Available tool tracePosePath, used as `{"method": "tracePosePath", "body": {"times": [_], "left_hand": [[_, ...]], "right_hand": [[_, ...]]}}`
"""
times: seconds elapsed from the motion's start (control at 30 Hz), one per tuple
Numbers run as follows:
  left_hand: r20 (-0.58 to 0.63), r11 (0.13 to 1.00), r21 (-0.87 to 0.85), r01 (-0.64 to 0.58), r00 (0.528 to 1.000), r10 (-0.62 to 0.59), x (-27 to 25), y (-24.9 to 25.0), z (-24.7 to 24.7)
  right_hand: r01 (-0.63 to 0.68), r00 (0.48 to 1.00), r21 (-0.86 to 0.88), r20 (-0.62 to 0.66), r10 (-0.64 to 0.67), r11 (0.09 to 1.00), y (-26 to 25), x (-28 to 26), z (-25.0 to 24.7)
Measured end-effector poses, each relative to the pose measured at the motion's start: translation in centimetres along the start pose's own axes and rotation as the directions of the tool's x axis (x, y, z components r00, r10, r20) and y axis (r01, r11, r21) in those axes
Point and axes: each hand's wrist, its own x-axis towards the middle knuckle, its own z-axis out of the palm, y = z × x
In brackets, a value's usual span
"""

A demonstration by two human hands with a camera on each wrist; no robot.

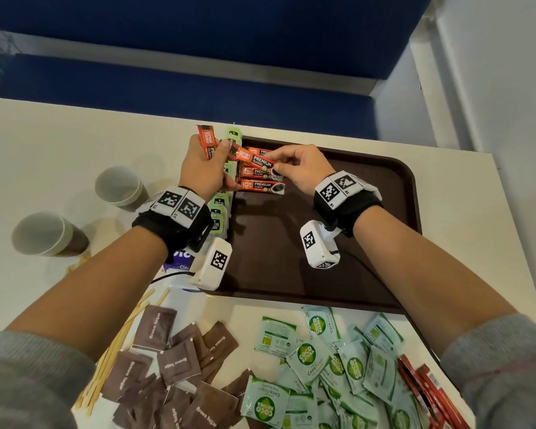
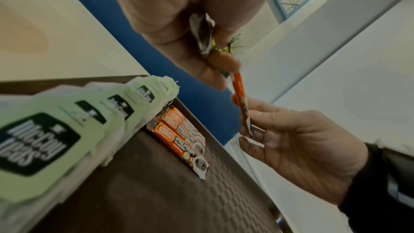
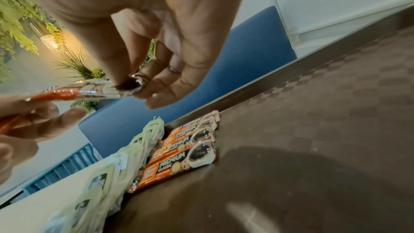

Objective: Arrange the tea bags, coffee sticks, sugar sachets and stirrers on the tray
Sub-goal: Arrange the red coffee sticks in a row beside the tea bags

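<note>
My left hand grips a small bundle of orange coffee sticks above the far left corner of the brown tray. My right hand pinches the cup-printed end of one stick, whose other end is still in the left hand; in the right wrist view, my thumb and forefinger pinch that stick. Below it, several coffee sticks lie side by side on the tray. A row of green tea bags overlaps along the tray's left edge.
Near me on the white table lie brown sugar sachets, green coco sugar sachets, wooden stirrers and red sticks. Two paper cups stand at the left. A blue bench runs behind the table.
</note>
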Motion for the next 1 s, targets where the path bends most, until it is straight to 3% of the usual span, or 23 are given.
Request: {"method": "tracePosePath", "body": {"times": [0.23,0.4,0.63,1.0], "left_hand": [[0.06,0.996,0.086,-0.009,0.998,0.004,0.0,-1.1,0.1],[0.022,0.988,0.152,0.02,0.999,-0.023,0.2,-1.6,-0.2],[-0.01,0.993,0.118,0.026,1.0,-0.025,0.7,-1.8,-0.7],[0.016,0.988,0.152,0.027,0.999,-0.03,0.5,-1.7,-0.4]], "right_hand": [[-0.011,1.0,0.061,0.001,0.011,0.998,1.3,-0.4,0.3],[-0.112,0.992,0.187,-0.035,0.121,0.976,3.1,-0.2,0.5],[-0.32,0.946,0.157,0.0,0.324,0.934,4.9,-0.4,1.2],[-0.368,0.918,0.149,-0.095,0.384,0.918,4.0,-0.4,2.1]]}}
